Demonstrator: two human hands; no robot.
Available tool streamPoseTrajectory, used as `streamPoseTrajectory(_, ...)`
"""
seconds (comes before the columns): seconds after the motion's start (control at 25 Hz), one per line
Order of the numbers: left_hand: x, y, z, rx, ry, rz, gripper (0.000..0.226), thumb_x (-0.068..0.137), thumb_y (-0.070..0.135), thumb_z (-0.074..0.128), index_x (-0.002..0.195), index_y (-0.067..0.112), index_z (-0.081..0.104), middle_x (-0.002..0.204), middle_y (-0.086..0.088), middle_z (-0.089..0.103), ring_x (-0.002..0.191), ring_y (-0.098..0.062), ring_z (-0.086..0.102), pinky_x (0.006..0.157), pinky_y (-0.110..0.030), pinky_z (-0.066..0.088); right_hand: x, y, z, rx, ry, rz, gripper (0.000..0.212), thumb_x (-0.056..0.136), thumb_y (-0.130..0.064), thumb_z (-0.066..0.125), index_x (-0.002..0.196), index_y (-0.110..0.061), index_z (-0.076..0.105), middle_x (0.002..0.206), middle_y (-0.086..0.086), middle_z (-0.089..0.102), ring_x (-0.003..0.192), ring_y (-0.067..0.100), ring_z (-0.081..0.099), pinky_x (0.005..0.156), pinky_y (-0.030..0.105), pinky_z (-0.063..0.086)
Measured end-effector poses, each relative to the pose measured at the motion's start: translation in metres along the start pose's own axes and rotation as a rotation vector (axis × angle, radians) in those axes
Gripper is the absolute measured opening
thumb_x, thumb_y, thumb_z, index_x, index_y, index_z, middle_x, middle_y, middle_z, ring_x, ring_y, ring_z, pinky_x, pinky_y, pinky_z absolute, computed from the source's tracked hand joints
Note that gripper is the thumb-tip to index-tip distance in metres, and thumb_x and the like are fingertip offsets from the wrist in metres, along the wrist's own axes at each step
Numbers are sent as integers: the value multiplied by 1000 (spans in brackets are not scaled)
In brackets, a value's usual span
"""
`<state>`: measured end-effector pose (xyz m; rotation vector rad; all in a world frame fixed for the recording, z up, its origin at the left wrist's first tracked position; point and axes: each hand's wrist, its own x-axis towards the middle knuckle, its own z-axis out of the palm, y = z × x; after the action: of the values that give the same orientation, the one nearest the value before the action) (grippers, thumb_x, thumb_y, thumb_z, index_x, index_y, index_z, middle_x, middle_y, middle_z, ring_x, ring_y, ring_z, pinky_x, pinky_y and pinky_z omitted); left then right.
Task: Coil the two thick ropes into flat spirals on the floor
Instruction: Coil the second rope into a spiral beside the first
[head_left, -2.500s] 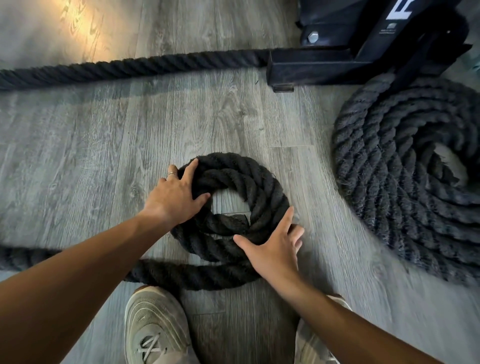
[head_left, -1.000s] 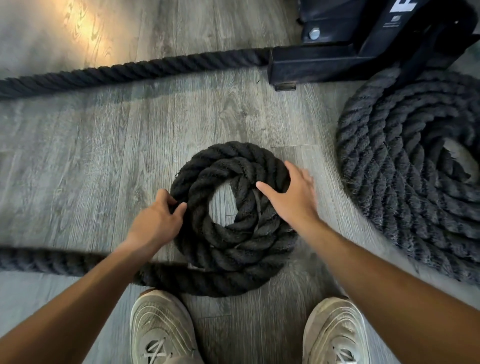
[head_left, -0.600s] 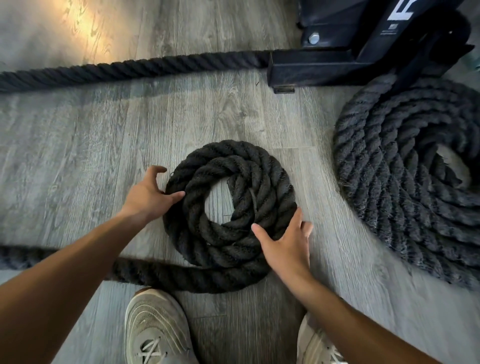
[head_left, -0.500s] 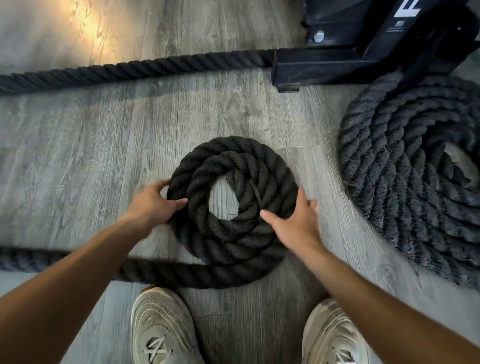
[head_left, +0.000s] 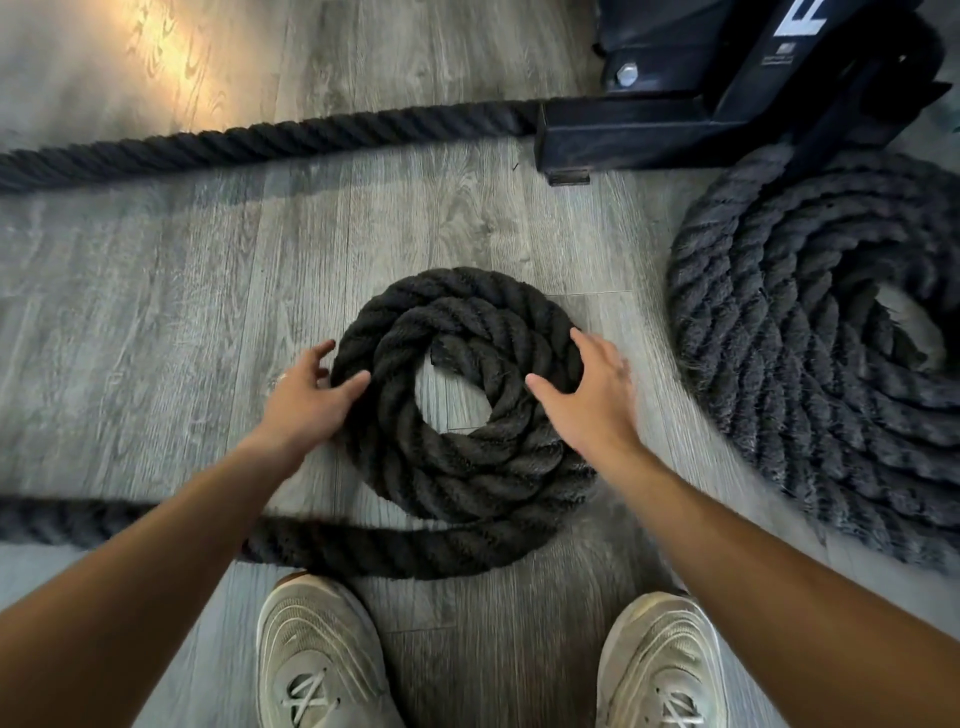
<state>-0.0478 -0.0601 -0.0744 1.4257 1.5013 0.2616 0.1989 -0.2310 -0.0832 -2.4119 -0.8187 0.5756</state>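
A small coil of thick black rope (head_left: 467, 467) lies flat on the grey wood floor, about three turns around an open middle. Its free tail (head_left: 363, 545) curves off the near side and runs away to the left edge. My left hand (head_left: 306, 395) cups the coil's left edge, thumb on top of the outer turn and fingers down its outside. My right hand (head_left: 587, 395) rests spread across the turns on the coil's right side, slightly blurred. A larger grey-black rope coil (head_left: 810, 364) with several turns lies flat at the right.
A straight run of rope (head_left: 260, 137) crosses the floor at the top and meets a black metal frame base (head_left: 649, 124) at the top right. My two pale sneakers (head_left: 317, 660) (head_left: 660, 665) stand just behind the tail.
My right hand has slid from the coil's lower right up along its right side. My left hand stays at the left edge. The coil has tightened and turned slightly over the sequence.
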Motion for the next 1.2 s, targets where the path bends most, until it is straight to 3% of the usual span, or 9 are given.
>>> streamPoseTrajectory(0.08, 17, 5, 0, 95, -13, 84, 60, 93, 35, 70, 149, 30, 46, 133, -4, 60, 116, -22, 62, 99, -41, 53, -30, 4, 11, 32, 42, 131, 95, 81, -63, 67, 157, -32, 19, 155, 2, 23, 141, 30, 22, 115, 54, 26)
streamPoseTrajectory(0.2, 29, 9, 4, 112, -30, 112, 56, 95, 29, 68, 147, 32, 48, 122, 7, 62, 105, -12, 61, 83, -20, 48, -75, 13, 26, 199, 46, 325, 101, 82, -65, 65, 158, -34, 6, 151, 9, 22, 143, 39, 17, 111, 57, 28)
streamPoseTrajectory(0.32, 29, 9, 4, 39, -13, 65, 54, 93, 19, 71, 143, 30, 53, 114, 3, 68, 95, -13, 67, 82, -32, 55, -65, 18, 20, 182, -20, 294, 101, 84, -61, 65, 159, -31, 4, 149, 10, 23, 144, 39, 18, 110, 53, 32)
streamPoseTrajectory(0.52, -21, -13, -2, -169, -42, -107, 85, 86, 12, 78, 148, 49, 32, 102, -3, 73, 81, -20, 77, 64, -40, 63, 11, 7, -5, 102, -60, 138, 94, 80, -52, 76, 157, -25, 29, 148, 8, 37, 138, 31, 34, 110, 45, 35)
streamPoseTrajectory(0.64, -58, -36, 5, -107, -87, -154, 97, 69, 30, 92, 140, 53, 31, 93, -1, 76, 75, -19, 77, 64, -38, 63, 41, -2, -15, 83, -5, 0, 85, 77, -56, 78, 147, -19, 47, 139, 5, 48, 130, 25, 46, 101, 33, 39)
streamPoseTrajectory(0.8, -42, -31, 3, 97, 64, -34, 67, 67, 62, 82, 115, 29, 50, 96, -2, 71, 84, -20, 72, 81, -47, 60, 31, 1, -10, 85, 45, 51, 80, 82, -63, 68, 148, -26, 44, 143, 2, 43, 131, 24, 41, 101, 38, 39)
streamPoseTrajectory(0.88, -16, -19, -2, 149, 113, 40, 58, 79, 60, 74, 121, 26, 51, 107, -5, 66, 93, -23, 67, 87, -47, 57, 3, 14, -4, 147, 97, 227, 80, 86, -63, 60, 153, -29, 33, 149, 2, 31, 137, 26, 29, 106, 48, 37)
streamPoseTrajectory(1.0, 16, -3, -6, 86, 56, 67, 60, 89, 47, 71, 141, 28, 48, 117, -4, 63, 99, -19, 65, 90, -40, 55, -48, 38, 4, 258, 134, 460, 73, 92, -58, 56, 153, -29, 29, 147, 8, 33, 131, 34, 40, 95, 49, 46)
streamPoseTrajectory(1.2, 27, -2, -4, 34, 8, 4, 33, 93, 33, 70, 125, 26, 64, 106, -3, 73, 91, -21, 72, 84, -44, 60, -56, 48, 3, 276, 71, 388, 64, 95, -50, 57, 152, -30, 37, 150, 6, 45, 133, 30, 47, 106, 45, 43)
